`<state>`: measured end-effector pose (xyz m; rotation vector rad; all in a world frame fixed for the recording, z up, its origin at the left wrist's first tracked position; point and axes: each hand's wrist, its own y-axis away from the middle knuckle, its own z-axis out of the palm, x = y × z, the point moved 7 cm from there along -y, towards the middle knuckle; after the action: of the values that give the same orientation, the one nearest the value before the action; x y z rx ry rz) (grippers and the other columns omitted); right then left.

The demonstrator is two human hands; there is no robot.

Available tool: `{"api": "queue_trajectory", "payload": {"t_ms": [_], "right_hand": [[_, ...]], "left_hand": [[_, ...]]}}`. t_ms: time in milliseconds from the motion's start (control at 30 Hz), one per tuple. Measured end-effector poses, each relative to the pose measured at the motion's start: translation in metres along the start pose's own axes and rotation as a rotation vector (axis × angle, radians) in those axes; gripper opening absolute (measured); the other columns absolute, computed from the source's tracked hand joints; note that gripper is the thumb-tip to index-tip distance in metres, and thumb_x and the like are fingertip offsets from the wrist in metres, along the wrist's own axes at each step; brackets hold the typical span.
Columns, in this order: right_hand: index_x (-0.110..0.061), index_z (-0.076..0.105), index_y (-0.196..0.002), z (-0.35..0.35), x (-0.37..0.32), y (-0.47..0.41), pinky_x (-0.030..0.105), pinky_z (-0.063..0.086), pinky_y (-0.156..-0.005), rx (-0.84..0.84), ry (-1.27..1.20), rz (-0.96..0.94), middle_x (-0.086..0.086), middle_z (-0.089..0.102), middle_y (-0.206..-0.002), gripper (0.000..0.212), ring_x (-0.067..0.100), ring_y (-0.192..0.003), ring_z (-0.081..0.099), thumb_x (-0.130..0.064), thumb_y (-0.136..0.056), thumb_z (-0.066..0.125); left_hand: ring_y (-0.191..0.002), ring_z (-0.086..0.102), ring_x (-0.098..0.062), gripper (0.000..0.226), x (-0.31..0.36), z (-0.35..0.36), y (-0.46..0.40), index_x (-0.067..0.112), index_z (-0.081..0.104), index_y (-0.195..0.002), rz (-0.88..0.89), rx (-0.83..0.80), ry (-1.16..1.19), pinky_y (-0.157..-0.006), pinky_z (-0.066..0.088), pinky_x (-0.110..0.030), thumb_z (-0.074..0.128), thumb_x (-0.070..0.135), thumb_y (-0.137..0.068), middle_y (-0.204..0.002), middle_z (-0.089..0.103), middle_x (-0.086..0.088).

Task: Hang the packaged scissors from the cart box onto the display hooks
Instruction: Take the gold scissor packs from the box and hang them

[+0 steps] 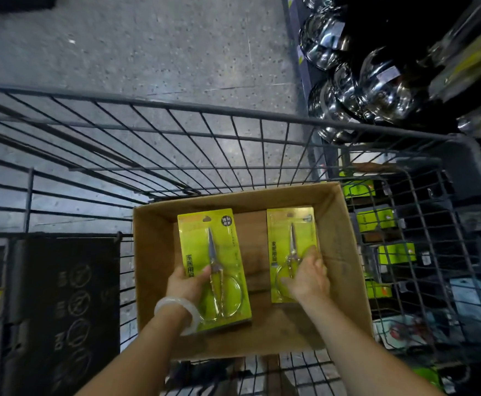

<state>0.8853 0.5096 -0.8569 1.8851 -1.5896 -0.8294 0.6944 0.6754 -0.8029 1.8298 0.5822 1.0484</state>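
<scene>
An open cardboard box point(345, 247) sits inside a wire cart point(205, 110). Over the box are two yellow-green scissor packs. My left hand point(186, 284), with a pale bangle on its wrist, grips the left pack point(213, 252) at its lower left edge, thumb across the front. My right hand point(308, 278) holds the right pack point(289, 238) near its lower half, fingers curled over the front. Both packs stand lengthwise with the blades pointing away from me. The display hooks are not clearly visible.
Shelving on the right holds shiny steel bowls point(376, 78) up top and more yellow-green packaged goods point(376, 221) lower, seen through the cart's mesh. A dark panel with printed symbols point(67, 295) stands at the left. Grey concrete floor point(148, 47) lies beyond the cart.
</scene>
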Motion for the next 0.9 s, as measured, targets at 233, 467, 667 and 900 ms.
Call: {"api": "queue_trajectory", "payload": {"t_ms": [233, 467, 667, 900], "right_hand": [[-0.004, 0.018, -0.141, -0.001, -0.004, -0.013, 0.039, 0.039, -0.099, 0.21, 0.141, 0.067, 0.019, 0.039, -0.137, 0.089, 0.033, -0.123, 0.041, -0.021, -0.075, 0.075], [-0.002, 0.031, -0.136, 0.003, -0.004, -0.01, 0.038, 0.037, -0.101, 0.123, 0.098, 0.082, 0.018, 0.036, -0.137, 0.098, 0.033, -0.124, 0.038, -0.04, -0.062, 0.084], [-0.006, 0.05, -0.116, -0.004, -0.005, 0.007, 0.026, 0.043, -0.077, 0.011, -0.38, -0.052, 0.007, 0.059, -0.108, 0.054, 0.025, -0.098, 0.058, -0.01, -0.071, 0.079], [-0.009, 0.055, -0.113, -0.09, -0.012, 0.074, 0.026, 0.045, -0.08, 0.076, -0.705, -0.222, 0.002, 0.063, -0.102, 0.055, 0.016, -0.092, 0.06, -0.003, -0.065, 0.082]], "left_hand": [[-0.099, 0.063, -0.029, 0.03, 0.006, 0.003, -0.011, 0.009, 0.054, -0.116, 0.045, -0.017, -0.046, -0.089, 0.05, -0.041, 0.064, 0.012, -0.087, -0.111, 0.066, -0.013], [-0.096, 0.061, -0.025, 0.031, 0.008, 0.005, -0.007, 0.01, 0.054, -0.118, 0.08, -0.07, -0.053, -0.082, 0.047, -0.035, 0.062, 0.012, -0.088, -0.11, 0.064, -0.009], [-0.099, 0.064, -0.028, 0.034, 0.013, -0.015, 0.007, 0.01, 0.055, -0.12, 0.104, -0.051, -0.088, -0.082, 0.051, -0.041, 0.063, 0.015, -0.087, -0.111, 0.066, -0.011], [-0.078, 0.062, -0.02, 0.031, 0.061, -0.02, 0.067, 0.007, 0.056, -0.115, 0.268, -0.111, -0.121, -0.06, 0.046, -0.025, 0.065, 0.012, -0.086, -0.105, 0.066, -0.011]]}}
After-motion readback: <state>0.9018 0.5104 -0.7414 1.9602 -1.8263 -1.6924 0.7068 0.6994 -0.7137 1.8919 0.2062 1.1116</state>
